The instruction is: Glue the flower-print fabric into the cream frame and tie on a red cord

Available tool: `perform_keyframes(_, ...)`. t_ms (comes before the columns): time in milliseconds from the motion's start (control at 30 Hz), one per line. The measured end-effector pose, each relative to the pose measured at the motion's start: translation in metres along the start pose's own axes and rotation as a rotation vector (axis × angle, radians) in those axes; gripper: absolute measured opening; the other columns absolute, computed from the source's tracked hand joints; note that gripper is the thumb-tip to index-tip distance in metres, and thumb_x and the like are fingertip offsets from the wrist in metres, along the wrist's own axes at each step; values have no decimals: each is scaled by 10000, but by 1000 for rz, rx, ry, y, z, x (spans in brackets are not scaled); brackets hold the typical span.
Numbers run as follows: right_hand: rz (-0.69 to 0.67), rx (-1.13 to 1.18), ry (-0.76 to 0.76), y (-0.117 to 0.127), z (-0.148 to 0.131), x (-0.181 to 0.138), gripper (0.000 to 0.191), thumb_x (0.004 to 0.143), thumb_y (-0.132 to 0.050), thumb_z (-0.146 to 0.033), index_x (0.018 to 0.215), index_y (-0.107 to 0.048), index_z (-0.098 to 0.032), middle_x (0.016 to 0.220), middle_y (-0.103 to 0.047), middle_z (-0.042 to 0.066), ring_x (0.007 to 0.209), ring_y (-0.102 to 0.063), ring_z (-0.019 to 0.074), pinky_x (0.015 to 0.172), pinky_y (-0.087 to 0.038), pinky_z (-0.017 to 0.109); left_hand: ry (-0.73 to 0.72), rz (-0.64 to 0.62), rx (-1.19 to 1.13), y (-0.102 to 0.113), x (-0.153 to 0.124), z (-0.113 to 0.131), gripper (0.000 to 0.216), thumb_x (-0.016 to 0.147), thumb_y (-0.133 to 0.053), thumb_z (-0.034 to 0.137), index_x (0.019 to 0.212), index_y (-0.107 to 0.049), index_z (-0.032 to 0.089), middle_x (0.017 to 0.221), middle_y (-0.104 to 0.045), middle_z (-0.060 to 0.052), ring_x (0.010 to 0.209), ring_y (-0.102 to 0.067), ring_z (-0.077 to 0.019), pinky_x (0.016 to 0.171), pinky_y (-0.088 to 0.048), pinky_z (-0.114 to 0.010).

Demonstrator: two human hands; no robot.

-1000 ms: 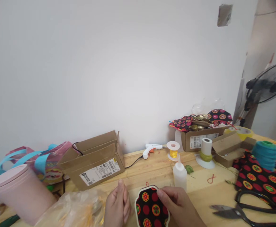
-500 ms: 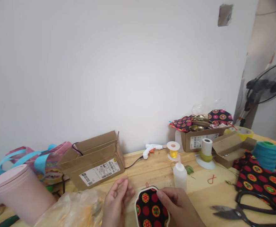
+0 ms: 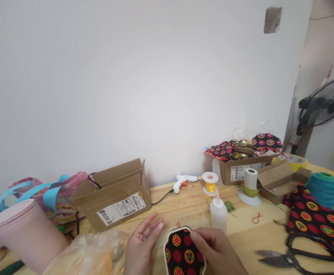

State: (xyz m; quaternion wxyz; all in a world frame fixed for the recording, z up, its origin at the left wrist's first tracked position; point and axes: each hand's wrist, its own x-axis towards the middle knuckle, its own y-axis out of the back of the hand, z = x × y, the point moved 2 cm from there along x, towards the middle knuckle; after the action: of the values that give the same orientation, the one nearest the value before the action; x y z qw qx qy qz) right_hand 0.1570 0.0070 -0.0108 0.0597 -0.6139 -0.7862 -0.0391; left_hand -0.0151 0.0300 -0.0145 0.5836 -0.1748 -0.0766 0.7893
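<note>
A flat fabric-covered piece (image 3: 184, 250), black with red and orange flower dots and a cream edge, stands upright at the bottom middle. A small red cord loop sticks up from its top. My right hand (image 3: 212, 248) pinches its upper right edge between thumb and fingers. Just left of the piece, apart from it, my left hand (image 3: 144, 242) is open with fingers stretched and nothing in them. A white squeeze bottle (image 3: 218, 214) stands behind my right hand, which hides its base. The lower end of the piece is cut off by the frame.
Black-handled scissors (image 3: 292, 256) and patterned cloth (image 3: 315, 221) lie at right, with a blue thread cone (image 3: 323, 187). A glue gun (image 3: 184, 182), yellow thread spool (image 3: 210, 183) and cardboard box (image 3: 112, 202) stand behind. A plastic bag (image 3: 89, 252) and pink bin (image 3: 26, 236) are left.
The fingers of my left hand have spread from a closer, curled pose. My right hand keeps its hold on the fabric-covered piece, which has hardly moved.
</note>
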Motion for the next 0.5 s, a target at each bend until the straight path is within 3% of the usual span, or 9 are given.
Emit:
perform_keyframes(133,2,20,-1,0,3,1,430,750,-450,-482,657,-640,-107,602,-568,14,575,-471,125,508,-355,195,-35,-49,46,1,-1,-2,228,544,-723,291,643,-599,128,414,-531,56,389,-469,-51,450,-407,-134)
perform_keyframes(233,9,39,-8,1,3,0,432,757,-443,-478,698,-649,-103,632,-586,24,591,-488,133,513,-363,199,-47,-163,91,-3,-6,-3,324,628,-610,447,579,-599,126,341,-429,67,350,-389,-54,388,-333,-142)
perform_keyframes(367,6,54,16,2,-1,0,401,780,-434,-442,764,-663,-114,649,-595,22,609,-492,131,526,-370,197,5,-245,122,-14,-14,-2,348,604,-626,450,766,-643,143,657,-653,-48,624,-581,-168,613,-436,-253)
perform_keyframes(500,15,35,42,3,-4,0,389,788,-433,-425,810,-667,-116,667,-608,34,616,-503,138,533,-381,207,-38,-355,172,-22,-18,1,310,581,-671,372,777,-675,131,753,-681,-102,752,-595,-224,762,-413,-320)
